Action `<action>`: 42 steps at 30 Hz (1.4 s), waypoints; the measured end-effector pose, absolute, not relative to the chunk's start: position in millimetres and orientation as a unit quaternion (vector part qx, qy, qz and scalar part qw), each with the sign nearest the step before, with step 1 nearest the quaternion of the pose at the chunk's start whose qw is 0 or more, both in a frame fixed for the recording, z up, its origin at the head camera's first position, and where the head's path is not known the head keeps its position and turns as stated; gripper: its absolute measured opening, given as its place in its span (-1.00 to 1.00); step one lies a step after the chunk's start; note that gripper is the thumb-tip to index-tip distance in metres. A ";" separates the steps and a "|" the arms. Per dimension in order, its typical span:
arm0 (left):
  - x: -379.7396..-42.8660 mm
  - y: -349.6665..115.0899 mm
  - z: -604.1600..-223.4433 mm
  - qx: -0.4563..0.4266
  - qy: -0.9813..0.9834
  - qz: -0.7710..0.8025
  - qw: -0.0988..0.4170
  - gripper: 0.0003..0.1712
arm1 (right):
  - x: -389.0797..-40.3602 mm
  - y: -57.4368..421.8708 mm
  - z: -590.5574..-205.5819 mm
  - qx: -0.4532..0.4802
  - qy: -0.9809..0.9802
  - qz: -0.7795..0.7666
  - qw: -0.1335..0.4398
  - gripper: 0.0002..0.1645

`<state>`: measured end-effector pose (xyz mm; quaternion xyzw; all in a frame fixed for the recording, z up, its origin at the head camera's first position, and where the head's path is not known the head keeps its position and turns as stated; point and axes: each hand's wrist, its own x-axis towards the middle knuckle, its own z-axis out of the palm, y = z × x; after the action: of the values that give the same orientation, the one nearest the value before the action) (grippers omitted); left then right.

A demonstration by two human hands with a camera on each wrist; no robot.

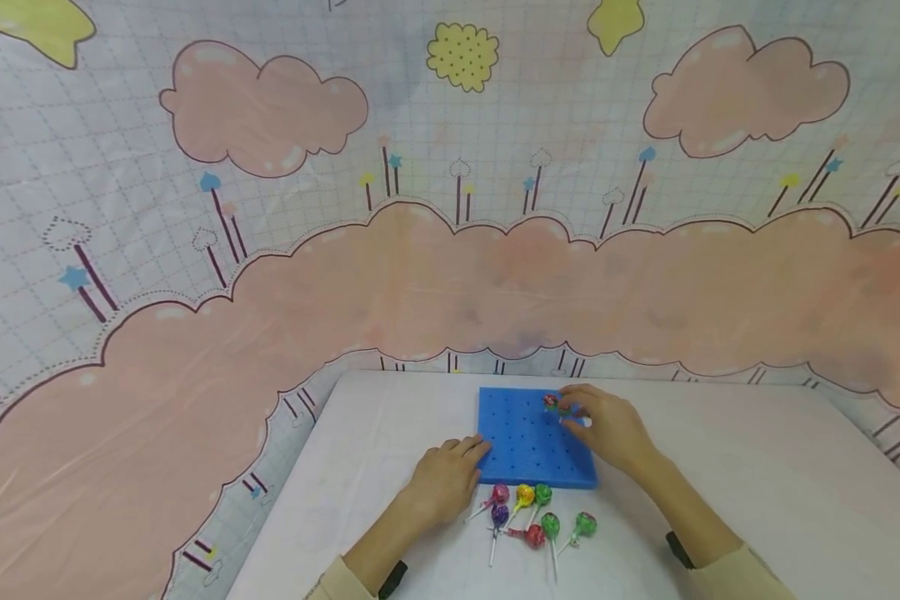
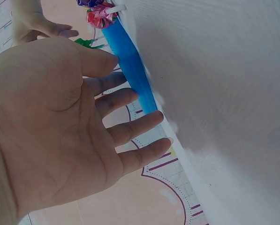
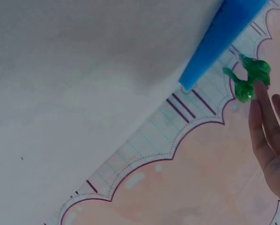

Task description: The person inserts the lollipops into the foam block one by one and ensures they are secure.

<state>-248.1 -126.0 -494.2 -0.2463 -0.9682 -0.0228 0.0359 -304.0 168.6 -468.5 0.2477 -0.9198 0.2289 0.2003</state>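
A blue board with rows of small holes lies on the white table. My left hand rests its fingertips at the board's left edge; in the left wrist view its fingers are spread and relaxed. Over the board's far right corner, my right hand pinches a lollipop between thumb and fingers. Right beside that one, another lollipop with a red and green wrapper is at the board. The right wrist view has both green wrappers by the fingertips, with the thumb hidden there.
In front of the board lie several lollipops: pink, yellow, purple, red and green ones, their white sticks pointing various ways. A patterned cloth with pink clouds hangs behind the table.
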 end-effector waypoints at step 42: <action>-249.7 -127.0 -497.5 -0.247 -0.968 -0.021 0.037 -0.44 | -242.8 170.7 -462.1 0.300 -0.893 0.271 -0.198 -0.65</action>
<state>-249.7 -127.0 -497.5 -0.2474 -0.9680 -0.0213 0.0374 -242.8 170.7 -462.1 0.3001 -0.8928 0.2711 -0.1984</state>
